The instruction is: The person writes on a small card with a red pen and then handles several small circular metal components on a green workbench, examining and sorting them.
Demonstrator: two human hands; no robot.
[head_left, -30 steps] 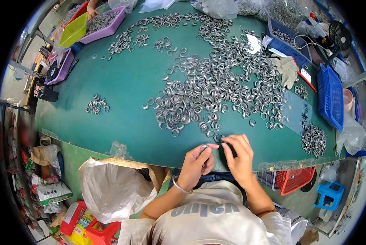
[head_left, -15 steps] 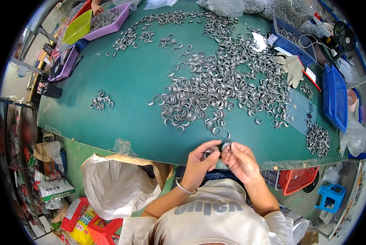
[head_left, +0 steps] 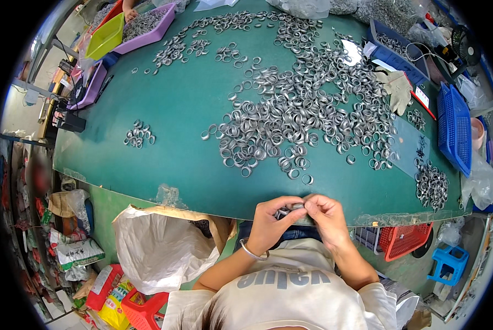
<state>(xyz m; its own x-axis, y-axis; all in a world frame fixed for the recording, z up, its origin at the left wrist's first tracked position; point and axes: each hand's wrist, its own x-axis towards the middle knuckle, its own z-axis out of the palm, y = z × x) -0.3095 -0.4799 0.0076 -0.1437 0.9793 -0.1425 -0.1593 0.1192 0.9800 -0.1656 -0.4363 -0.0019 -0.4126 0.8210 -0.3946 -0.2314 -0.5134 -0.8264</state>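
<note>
- My left hand (head_left: 271, 219): fingers curled in, gripping a few grey rings (head_left: 297, 206).
- My right hand (head_left: 328, 215): thumb and fingertips pinched together at the right end of that bunch.
- Just ahead of my fingers, on the green table (head_left: 164, 99): loose ring (head_left: 307, 180), big ring heap (head_left: 290, 113) beyond.
- Well left: small ring cluster (head_left: 140, 134).
- Right: another ring pile (head_left: 431, 188).

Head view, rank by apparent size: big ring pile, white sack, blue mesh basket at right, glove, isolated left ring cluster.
1. Big ring pile
2. White sack
3. Blue mesh basket
4. Glove and isolated left ring cluster: too alike to rank
</note>
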